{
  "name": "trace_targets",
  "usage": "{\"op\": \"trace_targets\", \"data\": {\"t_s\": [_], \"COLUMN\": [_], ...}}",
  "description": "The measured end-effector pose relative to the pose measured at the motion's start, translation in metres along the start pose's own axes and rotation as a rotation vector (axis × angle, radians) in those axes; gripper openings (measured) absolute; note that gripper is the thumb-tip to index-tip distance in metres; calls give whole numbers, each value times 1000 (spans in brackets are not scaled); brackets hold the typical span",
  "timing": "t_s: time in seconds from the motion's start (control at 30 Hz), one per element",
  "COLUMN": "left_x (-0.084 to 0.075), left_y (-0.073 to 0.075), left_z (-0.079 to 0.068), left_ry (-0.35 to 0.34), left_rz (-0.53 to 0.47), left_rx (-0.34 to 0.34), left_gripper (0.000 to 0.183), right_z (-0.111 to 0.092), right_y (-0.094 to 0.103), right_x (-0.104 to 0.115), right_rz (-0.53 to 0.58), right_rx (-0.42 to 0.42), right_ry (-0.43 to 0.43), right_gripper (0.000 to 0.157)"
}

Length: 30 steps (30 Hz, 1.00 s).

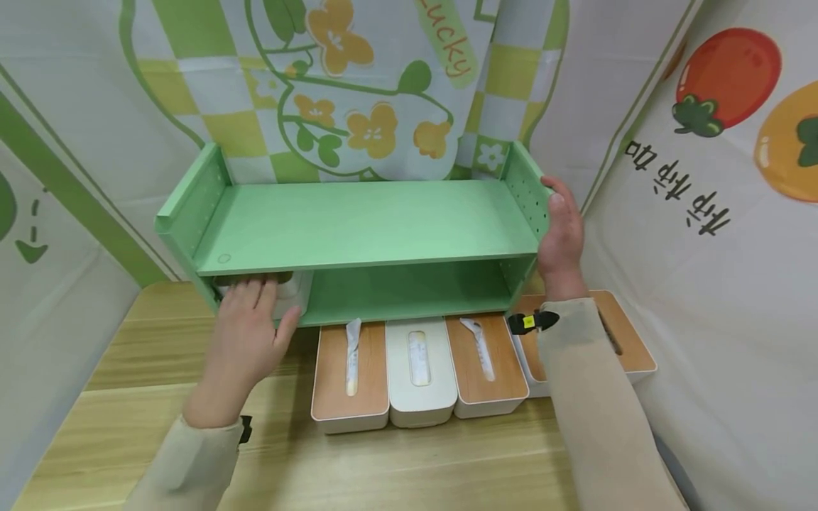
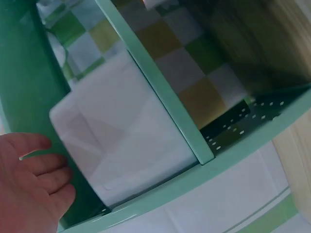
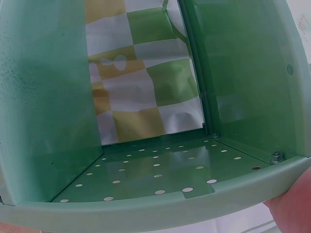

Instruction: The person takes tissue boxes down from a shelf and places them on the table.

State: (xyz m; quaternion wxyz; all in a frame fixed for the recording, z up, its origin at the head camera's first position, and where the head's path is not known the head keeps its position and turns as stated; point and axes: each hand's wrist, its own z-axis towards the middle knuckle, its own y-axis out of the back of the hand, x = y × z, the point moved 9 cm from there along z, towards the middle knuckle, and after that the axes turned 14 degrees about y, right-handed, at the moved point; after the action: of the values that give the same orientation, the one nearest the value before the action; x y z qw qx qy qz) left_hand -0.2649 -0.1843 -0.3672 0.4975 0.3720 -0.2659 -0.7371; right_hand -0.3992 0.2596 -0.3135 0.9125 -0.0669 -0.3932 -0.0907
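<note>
A light green two-tier shelf (image 1: 371, 223) stands on the wooden table. In its lower left compartment sits a white box (image 2: 124, 133), partly hidden under the upper board in the head view. My left hand (image 1: 249, 333) reaches in there from the front, fingers extended over the top of the box and thumb out to the side. In the left wrist view the fingers (image 2: 51, 179) are close beside the box. My right hand (image 1: 562, 238) rests against the outside of the shelf's right side panel (image 1: 527, 188), with a finger over its upper edge.
In front of the shelf stand tissue boxes with wooden lids (image 1: 332, 369), (image 1: 488, 355) around a white-lidded box (image 1: 402, 397). Another wood-topped box (image 1: 629, 341) lies by my right forearm. A patterned cloth (image 1: 268, 92) hangs behind the shelf; the right wall is printed cloth.
</note>
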Motion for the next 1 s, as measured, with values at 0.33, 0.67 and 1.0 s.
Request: {"op": "trace_targets", "data": {"t_s": [0.33, 0.67, 1.0], "left_x": [24, 24, 7], "left_y": [-24, -29, -22], "left_z": [14, 10, 3], "left_ry": [178, 191, 130], "left_rz": [151, 200, 210], "left_rx": [229, 339, 284], "left_gripper": [54, 64, 58], "right_z": [-1, 0, 0], "right_y": [-2, -1, -2], "right_x": [0, 2, 2], "right_rz": [-16, -16, 6], "right_rx": [16, 15, 10], "right_ry": [-3, 7, 0], "right_gripper": [41, 41, 40]}}
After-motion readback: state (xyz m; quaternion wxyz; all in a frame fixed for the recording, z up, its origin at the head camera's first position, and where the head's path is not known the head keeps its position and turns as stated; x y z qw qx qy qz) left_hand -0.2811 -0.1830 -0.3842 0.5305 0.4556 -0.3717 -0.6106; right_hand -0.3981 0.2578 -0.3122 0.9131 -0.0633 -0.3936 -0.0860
